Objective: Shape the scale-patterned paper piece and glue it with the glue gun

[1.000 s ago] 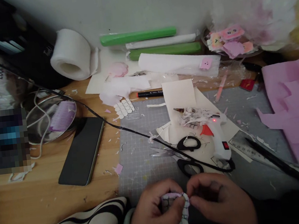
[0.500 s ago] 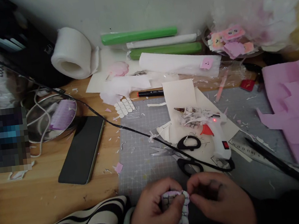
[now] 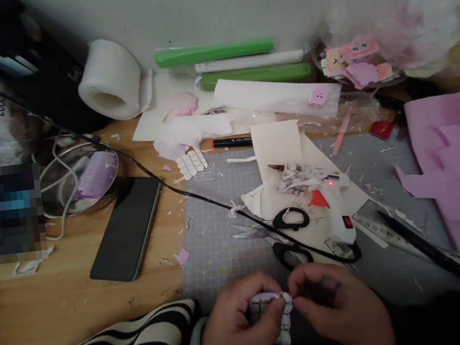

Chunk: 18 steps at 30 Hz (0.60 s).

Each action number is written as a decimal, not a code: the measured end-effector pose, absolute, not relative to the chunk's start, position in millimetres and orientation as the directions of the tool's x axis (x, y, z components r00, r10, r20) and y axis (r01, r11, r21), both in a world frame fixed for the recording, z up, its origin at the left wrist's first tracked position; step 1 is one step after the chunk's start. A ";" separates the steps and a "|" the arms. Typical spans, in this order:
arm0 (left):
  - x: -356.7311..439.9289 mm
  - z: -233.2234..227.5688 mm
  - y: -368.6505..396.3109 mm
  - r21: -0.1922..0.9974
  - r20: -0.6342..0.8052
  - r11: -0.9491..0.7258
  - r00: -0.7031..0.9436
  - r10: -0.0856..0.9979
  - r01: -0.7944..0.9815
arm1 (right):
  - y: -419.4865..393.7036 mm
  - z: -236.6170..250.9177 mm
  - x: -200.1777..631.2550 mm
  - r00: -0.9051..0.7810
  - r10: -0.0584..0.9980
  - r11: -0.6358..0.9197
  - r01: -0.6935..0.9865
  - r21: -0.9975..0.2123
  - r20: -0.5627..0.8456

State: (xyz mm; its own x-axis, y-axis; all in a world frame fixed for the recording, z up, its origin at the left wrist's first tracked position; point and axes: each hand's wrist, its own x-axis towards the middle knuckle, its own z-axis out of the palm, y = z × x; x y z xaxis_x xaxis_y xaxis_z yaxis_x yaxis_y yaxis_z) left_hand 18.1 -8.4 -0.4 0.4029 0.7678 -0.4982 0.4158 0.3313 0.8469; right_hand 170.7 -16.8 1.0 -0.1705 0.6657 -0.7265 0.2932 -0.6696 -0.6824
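My left hand (image 3: 243, 323) is closed around a small pink-and-white craft piece (image 3: 286, 321) marked with black brick-like lines. The thumb lies across its front, and the fingers behind it are hidden. At the piece's upper right edge, my right hand (image 3: 338, 304) has thumb and forefinger pinched together on its rim. Just beyond the hands lie scissors (image 3: 289, 219) with black handles. A white hot glue gun (image 3: 338, 215) with a red trigger and a lit red light rests on cream paper (image 3: 279, 147); its nozzle area is covered in stringy glue.
The glue gun's black cable (image 3: 199, 198) runs across the grey cutting mat (image 3: 214, 218) to the upper left. A phone (image 3: 126, 228) and a metal bowl (image 3: 59, 208) are at left. Pink paper (image 3: 454, 169) and a black pen (image 3: 430, 249) lie right. Rolls (image 3: 216, 52) line the wall.
The view has shifted very slightly. Both hands stay in nearly the same place on the craft piece, with the right fingertips still at its edge.
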 end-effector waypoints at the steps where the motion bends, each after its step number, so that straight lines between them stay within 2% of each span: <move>1: 18.4 -0.2 -8.0 0.848 -0.499 0.330 0.414 0.761 0.415 | -17.7 -0.3 171.5 -0.184 0.663 -0.667 0.293 -0.685 -0.725; 8: 19.7 0.3 -5.7 0.857 -0.487 0.315 0.440 0.755 0.409 | -22.7 -6.5 173.2 -0.182 0.696 -0.624 0.326 -0.710 -0.695; 18: 19.3 0.8 -7.5 0.855 -0.496 0.325 0.453 0.741 0.404 | -20.8 -3.2 177.6 -0.231 0.687 -0.607 0.338 -0.719 -0.689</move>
State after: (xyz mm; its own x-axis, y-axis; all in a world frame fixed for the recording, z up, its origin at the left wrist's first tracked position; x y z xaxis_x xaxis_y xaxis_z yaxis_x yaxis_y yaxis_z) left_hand 19.3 -7.5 0.8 0.4527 0.7411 -0.4959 0.4044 0.3251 0.8549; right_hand 177.6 -20.8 -3.2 -0.2313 0.6873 -0.6886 0.3380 -0.6069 -0.7193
